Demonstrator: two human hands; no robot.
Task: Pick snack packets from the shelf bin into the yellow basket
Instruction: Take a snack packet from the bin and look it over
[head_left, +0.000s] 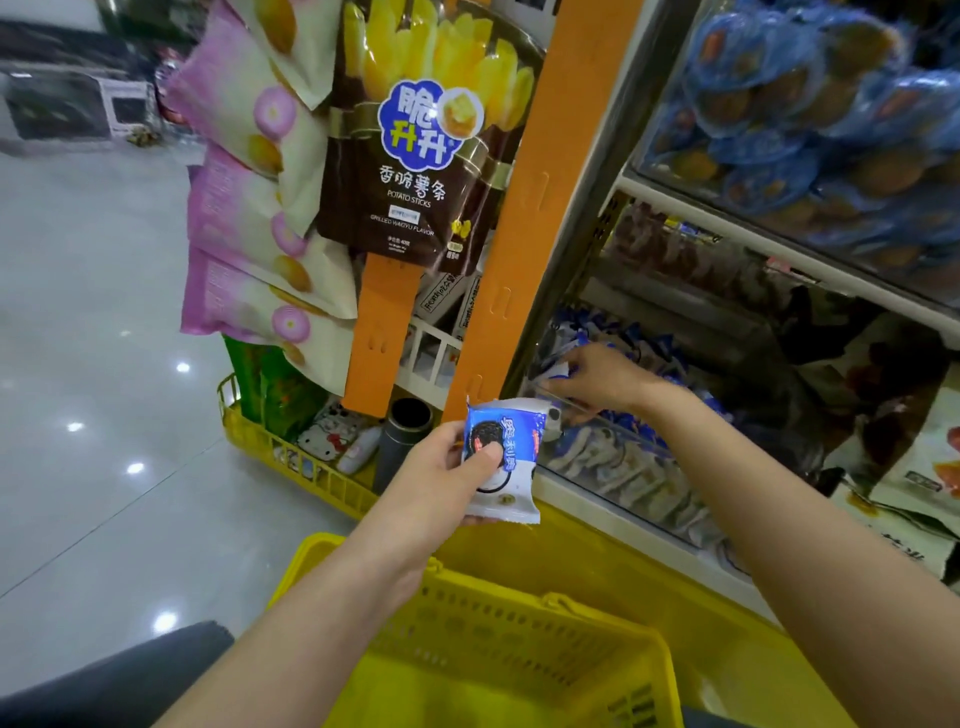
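So the left hand (441, 470) has one blue-and-white cookie packet (503, 457) pinched, thumb (487, 458) flat on the printed front and the rest of the fingers wrapped behind it. It's hanging in the air just past the far rim of the yellow basket (550, 603), not in it yet. My guess is it's parked there so it only needs a short drop while the other hand keeps digging. The packet stands nearly upright, long axis running top to bottom with a slight lean. The crimped top edge points up toward the shelf and the face is turned to the camera. The right hand (597, 376) is reaching over the clear front wall of the shelf bin (613, 467), its fingers (563, 387) curled down among the loose blue packets (649, 345). They're touching the pile, but I honestly can't tell if they've closed on one. The basket looks bare inside from here.
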